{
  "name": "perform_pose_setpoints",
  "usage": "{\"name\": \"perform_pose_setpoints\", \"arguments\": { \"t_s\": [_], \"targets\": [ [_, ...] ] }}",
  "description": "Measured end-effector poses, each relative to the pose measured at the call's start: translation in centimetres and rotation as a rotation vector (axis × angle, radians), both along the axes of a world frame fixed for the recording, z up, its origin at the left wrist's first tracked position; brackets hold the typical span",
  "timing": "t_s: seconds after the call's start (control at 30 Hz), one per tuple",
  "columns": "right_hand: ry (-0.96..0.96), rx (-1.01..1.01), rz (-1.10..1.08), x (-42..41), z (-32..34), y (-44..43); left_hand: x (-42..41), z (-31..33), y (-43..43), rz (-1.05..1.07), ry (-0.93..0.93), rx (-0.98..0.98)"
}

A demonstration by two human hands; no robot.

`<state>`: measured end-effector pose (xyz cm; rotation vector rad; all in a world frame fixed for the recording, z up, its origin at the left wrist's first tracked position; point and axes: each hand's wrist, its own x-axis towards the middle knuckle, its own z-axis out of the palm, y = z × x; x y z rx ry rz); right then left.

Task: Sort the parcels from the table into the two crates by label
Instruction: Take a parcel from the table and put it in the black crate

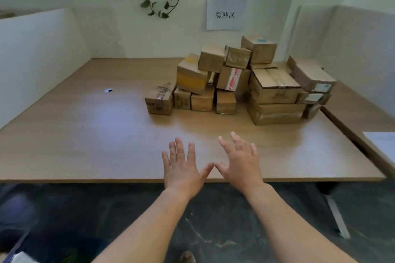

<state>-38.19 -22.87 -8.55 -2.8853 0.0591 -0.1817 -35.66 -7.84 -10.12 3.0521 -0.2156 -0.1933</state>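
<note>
Ahead of the spread, empty left hand [181, 170] and right hand [242, 165], stacked parcels [275, 85], seemingly all taped shut.

One wide-angle view, worn on the head, looks forward and down across the surface [106, 134] toward the pile of parcels [245, 83] and the wall sign [226, 14] behind the pile. The left hand [181, 173] and right hand [241, 166] sit nearest the lens, in front of the pile, reaching in from the bottom edge over the floor [235, 220].
</note>
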Motion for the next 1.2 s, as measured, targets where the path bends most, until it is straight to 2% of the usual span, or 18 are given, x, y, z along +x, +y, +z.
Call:
{"name": "perform_pose_setpoints", "arguments": {
  "t_s": [0.57,0.83,0.97,1.1,1.2],
  "targets": [
    [-0.021,0.046,-0.387,16.4,2.3,-12.6,21.1,2.5,-12.0,-0.252,-0.063,-0.073],
    [-0.035,0.097,-0.475,19.7,3.5,-21.1,25.4,3.4,-20.4,-0.371,-0.071,-0.107],
    [0.029,0.154,-0.498,21.6,3.8,-25.4,26.4,4.0,-24.3,-0.34,0.029,-0.229],
    [0.078,0.239,-0.496,23.5,3.5,-28.8,27.6,4.2,-27.7,-0.253,0.209,-0.45],
    [0.098,0.259,-0.469,24.5,3.4,-30.3,28.1,4.2,-29.5,-0.192,0.259,-0.574]
  ]
}}
